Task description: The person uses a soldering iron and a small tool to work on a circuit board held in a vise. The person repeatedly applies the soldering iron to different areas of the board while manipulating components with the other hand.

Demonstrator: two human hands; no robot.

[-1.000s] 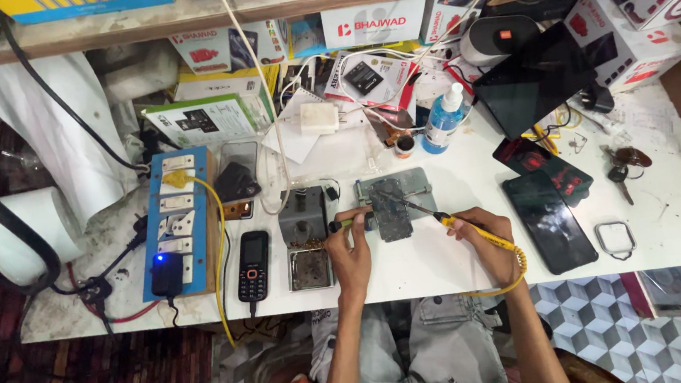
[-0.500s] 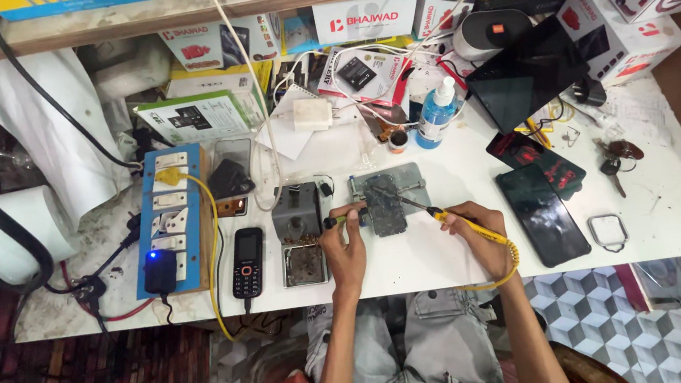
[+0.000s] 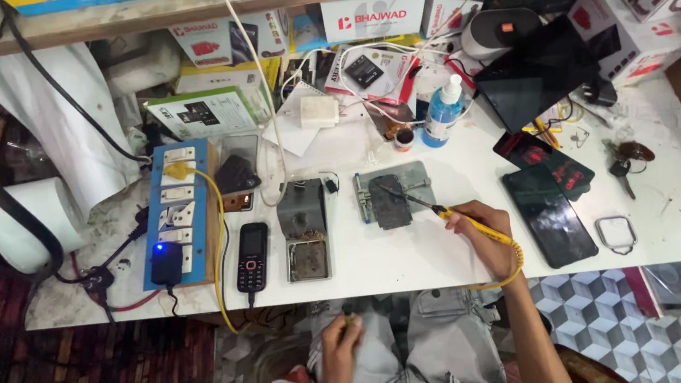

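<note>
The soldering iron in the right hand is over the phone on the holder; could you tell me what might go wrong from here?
1. The right hand alone steadies the soldering iron; the left hand is down at the lap, so the tip may slip across the dismantled phone.
2. The iron's yellow cord loops off the table edge and could snag.

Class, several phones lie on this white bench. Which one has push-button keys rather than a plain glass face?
The small black keypad phone, lying between the blue power strip and the grey soldering stand. The other phones, right of the right hand, are flat dark slabs.
</note>
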